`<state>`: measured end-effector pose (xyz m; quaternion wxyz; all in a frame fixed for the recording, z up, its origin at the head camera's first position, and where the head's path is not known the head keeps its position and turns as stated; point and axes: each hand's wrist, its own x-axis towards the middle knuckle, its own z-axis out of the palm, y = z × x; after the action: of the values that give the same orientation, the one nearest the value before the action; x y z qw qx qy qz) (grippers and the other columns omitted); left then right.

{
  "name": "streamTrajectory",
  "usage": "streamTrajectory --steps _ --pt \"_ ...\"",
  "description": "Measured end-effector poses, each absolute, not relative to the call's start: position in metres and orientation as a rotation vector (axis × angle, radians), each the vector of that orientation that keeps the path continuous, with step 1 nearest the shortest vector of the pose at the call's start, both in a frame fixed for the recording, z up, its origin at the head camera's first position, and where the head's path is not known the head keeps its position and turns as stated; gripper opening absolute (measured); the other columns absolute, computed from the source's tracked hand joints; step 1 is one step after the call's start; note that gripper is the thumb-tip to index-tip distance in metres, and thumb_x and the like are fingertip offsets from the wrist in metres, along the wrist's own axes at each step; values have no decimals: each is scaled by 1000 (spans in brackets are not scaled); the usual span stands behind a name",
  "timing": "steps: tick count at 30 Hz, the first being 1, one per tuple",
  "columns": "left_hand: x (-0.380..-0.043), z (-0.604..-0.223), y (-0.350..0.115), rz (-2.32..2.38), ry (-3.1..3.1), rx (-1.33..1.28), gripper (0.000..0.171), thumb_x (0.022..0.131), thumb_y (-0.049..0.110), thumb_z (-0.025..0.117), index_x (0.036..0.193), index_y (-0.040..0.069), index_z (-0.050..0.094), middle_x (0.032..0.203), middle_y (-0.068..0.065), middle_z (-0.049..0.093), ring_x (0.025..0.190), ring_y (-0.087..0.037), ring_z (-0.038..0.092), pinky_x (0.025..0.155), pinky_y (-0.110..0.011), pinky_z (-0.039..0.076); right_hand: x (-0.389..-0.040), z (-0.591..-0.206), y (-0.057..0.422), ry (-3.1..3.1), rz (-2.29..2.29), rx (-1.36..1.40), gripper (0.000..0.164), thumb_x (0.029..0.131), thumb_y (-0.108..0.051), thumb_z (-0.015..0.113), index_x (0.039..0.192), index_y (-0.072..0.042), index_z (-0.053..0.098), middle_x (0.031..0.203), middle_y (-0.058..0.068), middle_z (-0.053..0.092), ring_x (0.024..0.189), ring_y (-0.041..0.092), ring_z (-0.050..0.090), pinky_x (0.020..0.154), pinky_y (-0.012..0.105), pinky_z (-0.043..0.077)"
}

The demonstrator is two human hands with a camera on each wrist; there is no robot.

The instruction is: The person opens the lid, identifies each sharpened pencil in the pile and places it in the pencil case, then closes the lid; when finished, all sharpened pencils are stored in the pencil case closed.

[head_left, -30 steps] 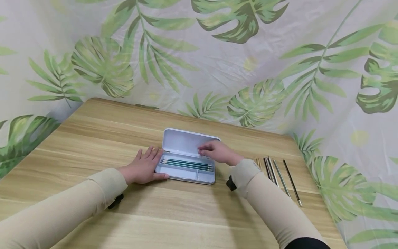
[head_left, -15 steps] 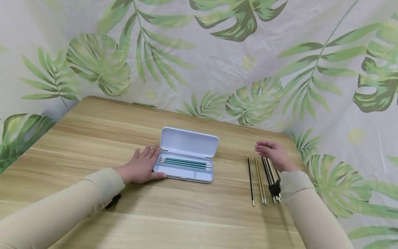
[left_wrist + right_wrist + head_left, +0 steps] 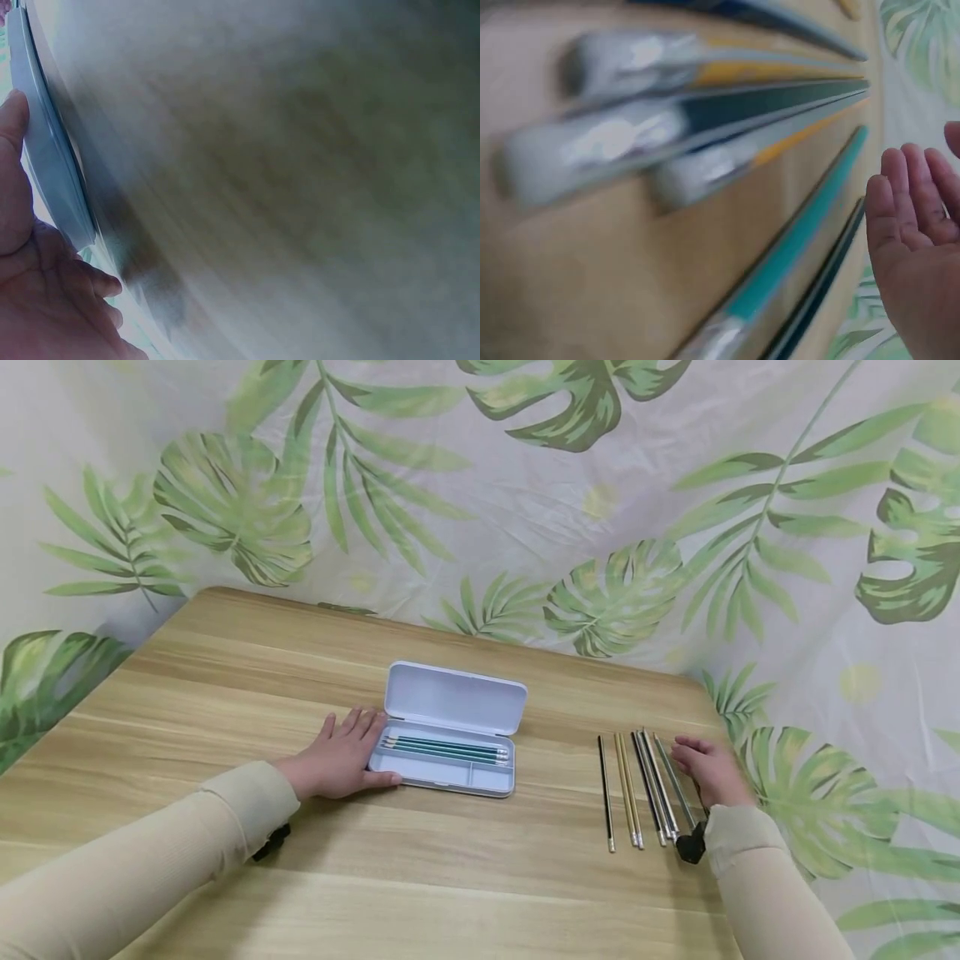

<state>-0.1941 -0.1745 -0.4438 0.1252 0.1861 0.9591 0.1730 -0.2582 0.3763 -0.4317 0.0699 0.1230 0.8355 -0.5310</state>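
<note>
A pale blue pencil case (image 3: 420,772) lies with its lid (image 3: 456,697) raised. Several green pencils (image 3: 446,749) sit in its back compartment. My left hand (image 3: 339,762) rests at the case's left end, fingers spread and thumb along the front edge; in the left wrist view the thumb overlaps the case (image 3: 56,161). At the right, my right hand (image 3: 711,770) hovers by the rightmost pencils with fingers slightly bent and nothing held. The right wrist view shows a teal pencil (image 3: 799,232) and a dark pencil (image 3: 821,281) beside its fingertips.
Left of my right hand lie a black pencil (image 3: 604,793), gold pencils (image 3: 627,789) and several dark and silver pencils (image 3: 654,789), roughly parallel, erasers toward me. A leaf-print cloth (image 3: 525,527) hangs behind the wooden table (image 3: 450,877).
My right hand has moved from over the case to the right, past the loose pencils, and come down beside the rightmost ones. My left hand stays on the case.
</note>
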Motion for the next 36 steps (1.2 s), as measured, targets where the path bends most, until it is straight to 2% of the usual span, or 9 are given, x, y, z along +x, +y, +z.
streamTrajectory --steps 4,8,11,13,15,19,26,33,36 --pt "-194 -444 -174 510 2793 545 106 97 62 61 157 -14 19 163 -38 15 151 -56 8 115 -74 3 -254 -440 381 2514 -1535 411 52 107 -9 51 147 20 35 130 21 54 84 0 57 79 17 50" --pt "-195 -444 -173 515 2791 549 106 97 62 61 158 -14 19 163 -37 15 151 -56 8 115 -74 3 -252 -446 383 2546 -1513 422 50 106 -9 52 144 20 39 118 14 61 80 0 57 74 16 49" --pt "-196 -446 -173 515 2793 550 105 97 62 61 158 -13 19 163 -37 15 151 -55 7 115 -73 3 -250 -447 382 2603 -1449 405 50 106 -10 53 144 20 41 120 22 64 86 3 60 74 15 49" --pt "-197 -447 -174 516 2794 550 105 97 61 62 158 -13 19 163 -37 15 151 -55 7 115 -73 2 -249 -446 381 2644 -1379 375 50 105 -9 55 144 20 42 134 32 58 98 15 65 76 13 48" --pt "-197 -448 -175 517 2797 550 104 97 61 62 158 -13 19 163 -37 15 151 -55 7 115 -74 2 -250 -446 379 2688 -1288 331 49 104 -8 57 143 19 44 144 35 51 115 29 64 77 11 46" --pt "-197 -447 -175 522 2796 548 105 97 61 62 158 -13 20 163 -37 15 151 -56 7 115 -74 3 -253 -448 378 2753 -1176 277 48 99 -4 61 138 20 48 139 36 54 127 47 55 78 12 46" --pt "-196 -446 -175 524 2807 546 105 96 61 63 157 -13 21 162 -39 17 150 -57 8 114 -75 4 -254 -447 379 2838 -1006 239 43 97 -6 65 132 18 55 129 32 63 118 46 61 94 40 51" --pt "-197 -448 -175 529 2810 553 104 96 62 63 157 -12 22 162 -39 18 150 -57 8 114 -75 4 -255 -449 378 2862 -994 270 39 97 -7 65 128 16 59 126 31 65 113 43 63 86 33 48" --pt "-197 -448 -177 528 2809 551 105 96 62 63 158 -12 22 162 -39 17 150 -57 8 114 -75 4 -258 -449 375 2900 -906 260 35 96 -5 63 123 17 62 118 30 68 106 42 64 86 39 50"
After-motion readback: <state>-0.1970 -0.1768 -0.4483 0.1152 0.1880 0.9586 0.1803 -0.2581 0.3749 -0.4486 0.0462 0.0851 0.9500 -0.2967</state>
